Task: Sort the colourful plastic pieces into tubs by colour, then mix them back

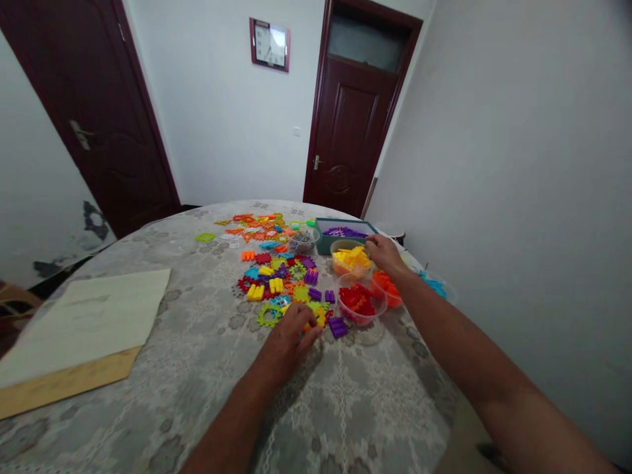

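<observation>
My left hand [295, 334] is low over the near edge of a pile of colourful plastic gear pieces [269, 315]. Its fingers are curled in, with a bit of orange-yellow showing between them; what they hold is unclear. My right hand [384, 253] reaches to the right side of a clear bowl of yellow pieces [351, 261], close to the corner of a green box [324, 245] with purple pieces inside. Those fingers are bent together, and anything in them is too small to name. Purple blocks [338, 327] and a bowl of red pieces [363, 301] sit between my hands.
Bowls of orange pieces [388, 289] and blue pieces [434, 286] stand under and beyond my right forearm. Farther back are a bowl of grey pieces [303, 241] and more scattered parts [257, 227]. A paper sheet [93, 316] lies at the left on the patterned tablecloth [197, 368].
</observation>
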Available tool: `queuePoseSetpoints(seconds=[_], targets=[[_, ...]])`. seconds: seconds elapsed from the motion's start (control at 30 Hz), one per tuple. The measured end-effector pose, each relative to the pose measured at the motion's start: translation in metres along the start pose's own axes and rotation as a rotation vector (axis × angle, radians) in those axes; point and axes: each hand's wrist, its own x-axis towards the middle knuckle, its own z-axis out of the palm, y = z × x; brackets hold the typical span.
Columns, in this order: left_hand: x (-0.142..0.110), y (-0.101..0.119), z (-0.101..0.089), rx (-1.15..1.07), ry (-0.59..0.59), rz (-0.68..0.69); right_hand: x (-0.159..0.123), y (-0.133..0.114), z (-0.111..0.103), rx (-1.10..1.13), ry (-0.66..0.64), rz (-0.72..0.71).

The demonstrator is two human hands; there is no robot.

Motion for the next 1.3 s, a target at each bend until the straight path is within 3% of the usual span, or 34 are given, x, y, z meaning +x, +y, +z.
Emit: queuePoseSetpoints(seconds=[0.13,0.23,0.37,0.5,0.6,0.7,0.77,0.93,1.1,1.3], targets=[[-0.001,-0.003,0.005,0.013,0.096,0.003,-0.041,-0.023,-0.014,0.053,-0.023,-0.063],[-0.002,-0.001,0.006,0.047,0.154,0.045,-0.085,-0.046,-0.018,0.135,-0.18,-0.194],[-0.002,0.003,0.005,0.107,0.198,0.09,-0.147,-0.077,-0.005,0.287,-0.44,-0.271],[-0.003,0.007,0.004,0.146,0.183,0.1,-0.179,-0.091,0.013,0.388,-0.512,-0.233],[-0.003,0.006,0.004,0.167,0.201,0.1,-0.162,-0.083,0.011,0.329,-0.39,-0.264],[-0.003,0.001,0.004,0.248,0.25,0.055,-0.112,-0.06,-0.005,0.151,-0.16,-0.263],[-0.003,-0.006,0.005,0.352,0.285,-0.026,-0.072,-0.038,-0.015,-0.01,-0.061,-0.177],[-0.009,-0.027,0.009,0.62,0.269,-0.235,0.0,0.002,-0.016,-0.179,-0.035,0.046],[-0.014,-0.035,0.016,0.711,0.151,-0.34,0.017,0.007,0.007,-0.138,-0.12,0.093],[-0.014,-0.038,0.016,0.722,0.165,-0.315,0.027,0.011,0.01,-0.179,-0.06,0.07]])
